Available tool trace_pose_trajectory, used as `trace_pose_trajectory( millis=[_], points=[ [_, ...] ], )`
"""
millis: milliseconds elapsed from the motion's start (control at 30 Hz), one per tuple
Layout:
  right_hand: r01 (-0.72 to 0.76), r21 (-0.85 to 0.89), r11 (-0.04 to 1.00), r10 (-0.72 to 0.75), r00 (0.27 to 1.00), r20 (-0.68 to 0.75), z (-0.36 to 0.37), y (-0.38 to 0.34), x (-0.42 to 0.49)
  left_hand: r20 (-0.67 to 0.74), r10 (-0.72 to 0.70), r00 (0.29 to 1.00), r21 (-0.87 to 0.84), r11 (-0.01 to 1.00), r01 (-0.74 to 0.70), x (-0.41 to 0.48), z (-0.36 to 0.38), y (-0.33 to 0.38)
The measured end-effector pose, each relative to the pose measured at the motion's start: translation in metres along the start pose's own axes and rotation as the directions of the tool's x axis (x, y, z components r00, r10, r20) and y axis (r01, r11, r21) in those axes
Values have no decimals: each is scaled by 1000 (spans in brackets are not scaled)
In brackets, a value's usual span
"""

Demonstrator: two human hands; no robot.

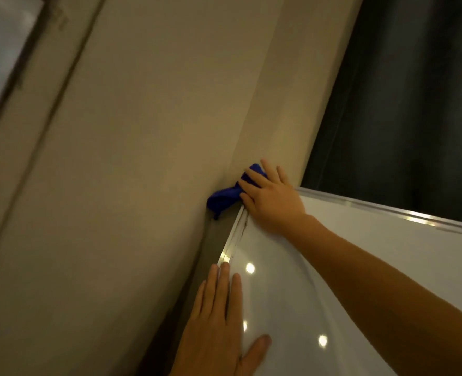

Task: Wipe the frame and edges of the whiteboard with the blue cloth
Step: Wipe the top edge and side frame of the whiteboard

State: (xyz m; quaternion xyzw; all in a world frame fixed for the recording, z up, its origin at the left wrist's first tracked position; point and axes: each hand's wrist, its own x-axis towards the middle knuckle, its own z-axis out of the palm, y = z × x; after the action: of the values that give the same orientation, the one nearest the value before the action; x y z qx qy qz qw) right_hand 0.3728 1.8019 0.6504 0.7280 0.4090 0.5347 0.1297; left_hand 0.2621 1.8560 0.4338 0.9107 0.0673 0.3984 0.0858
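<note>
The whiteboard (360, 267) fills the lower right, its glossy white face edged by a silver metal frame (231, 245). At its top left corner my right hand (270, 196) presses the blue cloth (224, 198) onto the frame with straight fingers; the cloth bunches out to the left against the wall. My left hand (219, 321) lies flat on the board's left edge lower down, fingers straight across the frame and thumb spread on the white surface.
A beige wall (143, 131) stands behind and left of the board. A dark curtain (414, 90) hangs at the upper right above the top frame. A window frame (21, 77) runs along the far left. Ceiling lights reflect as bright spots on the board.
</note>
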Motion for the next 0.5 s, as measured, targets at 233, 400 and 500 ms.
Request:
trace_pose_trajectory(
  millis=[233, 400, 500],
  points=[
    [401, 8, 916, -400, 915, -57, -3, 17, 14, -121, -34, 992, -175, 985, 13, 79, -18, 13],
    [95, 82, 992, -82, 985, -152, -4, 73, -4, -156, 27, 987, -95, 995, -42, 118, -20, 23],
    [-2, 141, 990, 30, 981, -193, -1, 76, -39, -231, 36, 972, -123, 990, -65, 149, -23, 32]
  ],
)
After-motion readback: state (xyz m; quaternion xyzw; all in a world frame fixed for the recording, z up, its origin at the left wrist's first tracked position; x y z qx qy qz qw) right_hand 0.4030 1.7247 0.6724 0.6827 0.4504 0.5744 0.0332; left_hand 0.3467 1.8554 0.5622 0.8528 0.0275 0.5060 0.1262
